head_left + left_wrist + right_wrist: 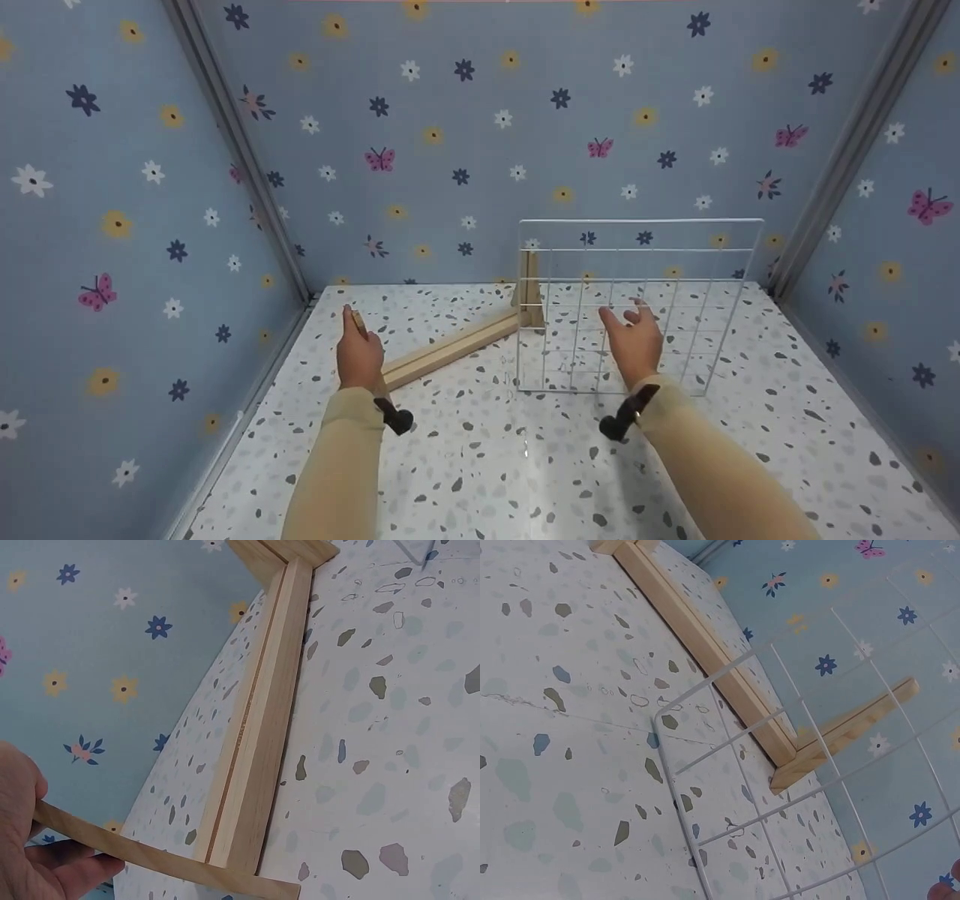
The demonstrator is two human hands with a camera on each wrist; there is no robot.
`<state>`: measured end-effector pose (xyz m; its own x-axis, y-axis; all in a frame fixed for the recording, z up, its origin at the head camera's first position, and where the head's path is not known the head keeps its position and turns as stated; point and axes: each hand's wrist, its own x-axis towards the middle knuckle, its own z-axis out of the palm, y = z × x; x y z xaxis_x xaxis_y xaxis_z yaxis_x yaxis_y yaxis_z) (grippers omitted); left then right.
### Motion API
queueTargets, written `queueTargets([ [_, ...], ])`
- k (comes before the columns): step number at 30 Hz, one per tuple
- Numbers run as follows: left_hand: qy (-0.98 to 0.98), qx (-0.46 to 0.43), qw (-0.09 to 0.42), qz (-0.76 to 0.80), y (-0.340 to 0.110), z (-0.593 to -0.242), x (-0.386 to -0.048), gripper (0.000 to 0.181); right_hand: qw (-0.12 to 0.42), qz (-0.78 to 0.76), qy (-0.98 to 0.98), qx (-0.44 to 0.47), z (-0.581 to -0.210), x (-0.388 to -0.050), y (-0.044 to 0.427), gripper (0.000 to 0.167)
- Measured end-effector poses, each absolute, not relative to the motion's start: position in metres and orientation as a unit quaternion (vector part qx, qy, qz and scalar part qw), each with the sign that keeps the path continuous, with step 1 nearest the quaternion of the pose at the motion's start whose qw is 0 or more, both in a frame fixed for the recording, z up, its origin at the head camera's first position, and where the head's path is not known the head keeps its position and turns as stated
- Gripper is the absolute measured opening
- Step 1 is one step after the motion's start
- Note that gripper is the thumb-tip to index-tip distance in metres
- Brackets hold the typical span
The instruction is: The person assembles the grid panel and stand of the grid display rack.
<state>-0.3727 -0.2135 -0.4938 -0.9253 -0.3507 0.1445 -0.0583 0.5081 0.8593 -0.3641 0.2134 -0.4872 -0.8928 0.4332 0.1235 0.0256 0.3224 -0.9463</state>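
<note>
The person's left hand (360, 356) pinches the near end piece of a pale wooden stand (454, 350); its grooved beam runs forward and rightward from that hand to a second end piece. The right hand (636, 345), thumb apart from the fingers, is at a white rectangular wire grid (641, 220) that rises beyond its fingertips; whether it grips the wires cannot be told.

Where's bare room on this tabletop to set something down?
Front: bare tabletop between the left sleeve and right sleeve. To the right: a patch between wire grid and right wall. Crowded: back middle, where wooden rail, its far end piece and the grid bunch up.
</note>
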Motion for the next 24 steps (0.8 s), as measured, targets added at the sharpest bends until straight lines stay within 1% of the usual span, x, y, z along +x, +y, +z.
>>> queueTargets([
  [9, -0.858, 0.125, 0.137, -0.479, -0.2105, -0.4920, -0.3713, 0.069, 0.177, 0.554, -0.799, -0.152, -0.4889, -0.3655, 0.2145, 0.084],
  [24, -0.863, 0.119, 0.125, -0.474, -0.2080, -0.4941, -0.3744, 0.069, 0.178, 0.558, -0.797, -0.147, -0.4887, -0.3639, 0.2145, 0.083],
])
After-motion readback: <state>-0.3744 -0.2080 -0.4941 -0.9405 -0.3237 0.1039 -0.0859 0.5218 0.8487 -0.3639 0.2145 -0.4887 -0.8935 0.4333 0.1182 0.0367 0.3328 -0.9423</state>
